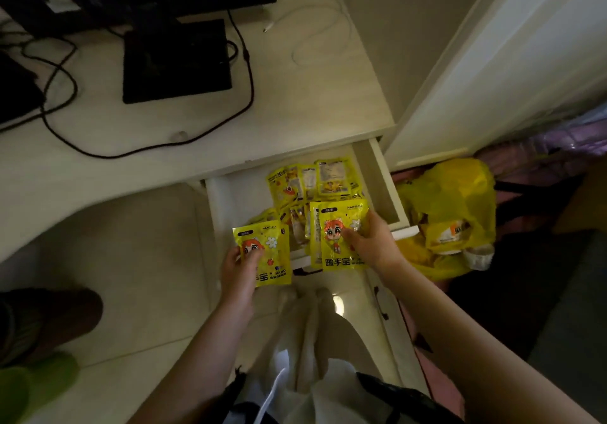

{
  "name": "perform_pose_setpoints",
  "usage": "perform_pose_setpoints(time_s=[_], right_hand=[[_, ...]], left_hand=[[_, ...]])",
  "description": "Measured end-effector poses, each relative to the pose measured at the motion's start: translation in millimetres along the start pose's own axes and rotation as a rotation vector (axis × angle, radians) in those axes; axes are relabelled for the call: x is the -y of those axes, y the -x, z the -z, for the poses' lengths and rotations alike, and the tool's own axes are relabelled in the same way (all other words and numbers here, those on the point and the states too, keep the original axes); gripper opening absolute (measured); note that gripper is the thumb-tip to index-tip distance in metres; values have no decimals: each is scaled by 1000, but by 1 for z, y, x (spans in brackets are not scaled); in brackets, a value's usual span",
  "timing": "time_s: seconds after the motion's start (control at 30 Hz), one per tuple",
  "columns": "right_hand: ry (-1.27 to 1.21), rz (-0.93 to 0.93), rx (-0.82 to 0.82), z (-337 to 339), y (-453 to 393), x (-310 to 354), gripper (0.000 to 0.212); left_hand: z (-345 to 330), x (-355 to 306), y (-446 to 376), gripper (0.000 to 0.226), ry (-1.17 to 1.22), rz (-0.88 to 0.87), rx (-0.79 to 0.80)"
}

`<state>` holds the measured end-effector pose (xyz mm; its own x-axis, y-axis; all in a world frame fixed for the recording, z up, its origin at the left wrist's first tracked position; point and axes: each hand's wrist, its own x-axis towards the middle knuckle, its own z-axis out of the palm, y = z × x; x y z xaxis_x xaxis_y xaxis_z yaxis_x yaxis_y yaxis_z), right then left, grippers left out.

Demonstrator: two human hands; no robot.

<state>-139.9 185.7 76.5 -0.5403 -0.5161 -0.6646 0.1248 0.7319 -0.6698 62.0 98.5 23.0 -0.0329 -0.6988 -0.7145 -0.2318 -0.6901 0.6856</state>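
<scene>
Left hand (238, 267): grip pinching left packet (267, 252), thumb on printed face, over near-left corner of drawer (382, 174). Face kept up, likely for reading and matching.

Right hand (371, 239): grip pinching right packet (338, 243) with second pouch stacked behind, over drawer front.

Loose pile (312, 183) lies at drawer rear.

Packets: flat rectangular pouches, glossy yellow film, sealed edges, cartoon print.

Drawer: white board, open below pale worktop (98, 147).
</scene>
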Motion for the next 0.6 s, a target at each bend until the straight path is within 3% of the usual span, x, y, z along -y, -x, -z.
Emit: perform_pose_setpoints(time_s=[0.2,0.4,0.53,0.6], right_hand=[[161,40,56,-24,-51,25,39],[249,28,49,-65,-107,42,45],[301,9,90,-95,-141,52,48],[342,20,138,-106,-155,55,54]], left_hand=[[-10,-13,-36,6,2,-8,-75],[-27,-25,-106,31,-26,178,-95],[-36,-31,-145,49,-142,156,-143],[-41,-33,-157,47,-168,151,-151]])
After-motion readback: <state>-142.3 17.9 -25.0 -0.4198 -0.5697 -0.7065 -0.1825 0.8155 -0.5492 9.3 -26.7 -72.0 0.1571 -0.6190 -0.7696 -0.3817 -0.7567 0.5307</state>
